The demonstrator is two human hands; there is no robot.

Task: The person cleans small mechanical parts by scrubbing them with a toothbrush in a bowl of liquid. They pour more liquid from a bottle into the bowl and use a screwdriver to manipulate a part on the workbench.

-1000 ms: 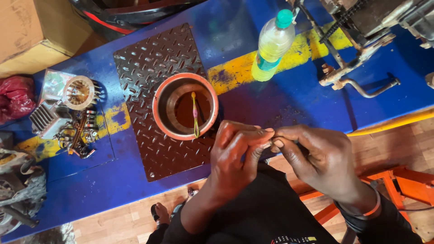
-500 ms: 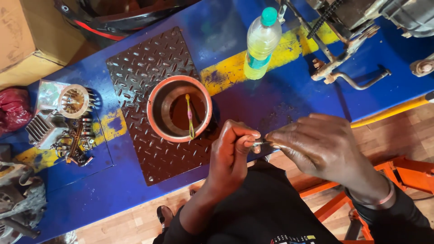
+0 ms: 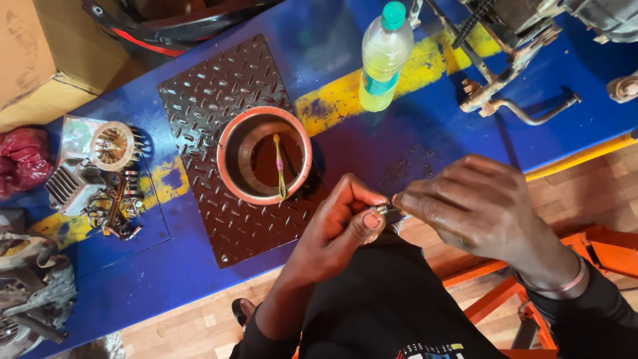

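your left hand [image 3: 335, 223] and right hand [image 3: 465, 206] both pinch a small shiny metal part [image 3: 382, 209] between fingertips, held above the blue painted tabletop [image 3: 412, 143] edge, close beside the round metal bowl [image 3: 264, 164] of dark liquid.

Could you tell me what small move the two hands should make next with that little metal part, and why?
Probably a short carry to the bowl. The left hand and right hand pinch the small metal part between them at the bench's near edge, while the bowl of dark liquid with the toothbrush stands just to the left.
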